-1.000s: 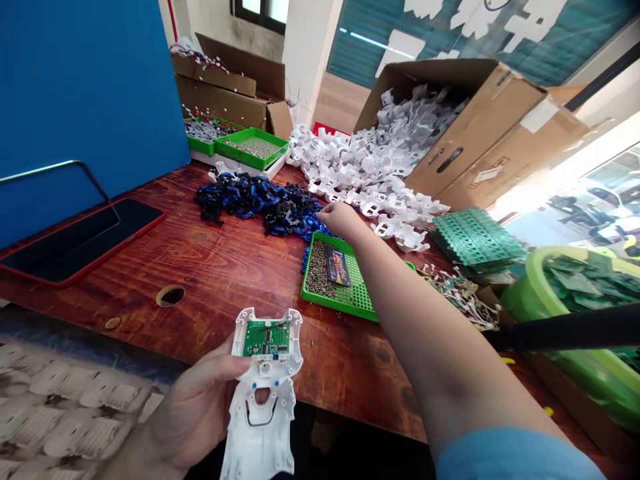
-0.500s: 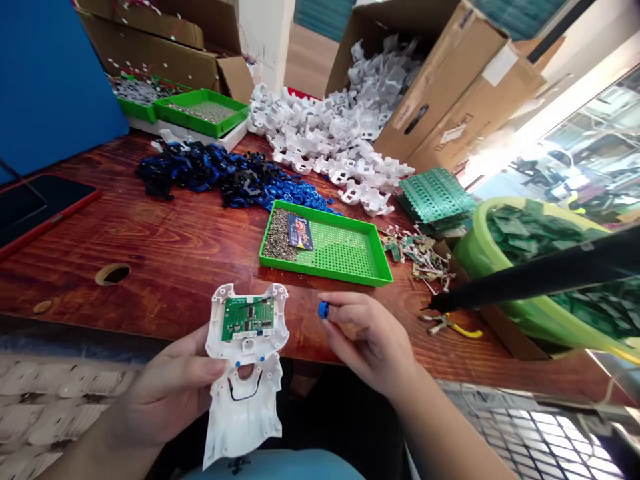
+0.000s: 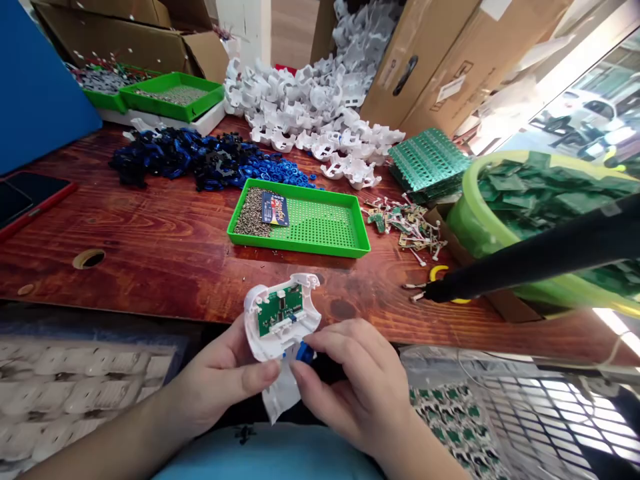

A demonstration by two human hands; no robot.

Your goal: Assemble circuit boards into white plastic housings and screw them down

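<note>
My left hand point(image 3: 227, 377) grips a white plastic housing point(image 3: 260, 343) by its left side, thumb across the lower part. A green circuit board point(image 3: 280, 308) is seated in the housing's upper half, which tilts up toward me. Between thumb and fingertips, my right hand point(image 3: 353, 380) pinches a small blue plastic ring point(image 3: 304, 353). The ring is at the housing's right side near its middle; whether it touches the housing I cannot tell. My right fingers partly cover the housing's lower flap point(image 3: 280, 397).
Beyond my hands lies a green tray point(image 3: 320, 249) of screws with a printed card point(image 3: 275, 209). Behind are blue and black parts point(image 3: 200, 160) and white housings point(image 3: 305, 110). A black arm point(image 3: 525, 257) crosses from the right, over pliers point(image 3: 439, 272) and a green tub point(image 3: 467, 200).
My right hand has carried the blue ring left and down to the housing. The housing has moved right and turned, its flap now partly hidden. The camera view has shifted.
</note>
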